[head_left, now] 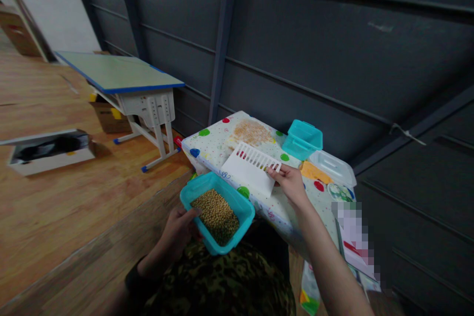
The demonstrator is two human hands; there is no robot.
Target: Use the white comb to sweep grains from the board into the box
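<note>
My left hand (181,224) grips the near left rim of a turquoise plastic box (242,205), with the thumb over the edge. Inside the box lies a heap of soybeans (215,212). The box is held off the front edge of the table, above my lap. My right hand (287,180) is closed on the right end of a white slotted plastic board (248,173), which is tilted near the table's front edge. Beyond the board, a patch of small pale grains (252,132) is spread on the tablecloth (211,145).
At the table's right stand another turquoise box (301,140), a clear plastic lid (333,168) and an orange cloth (314,172). A dark panelled wall (314,59) rises behind the table. To the left are a green-topped desk (118,71) and a white carton (55,160) on the floor.
</note>
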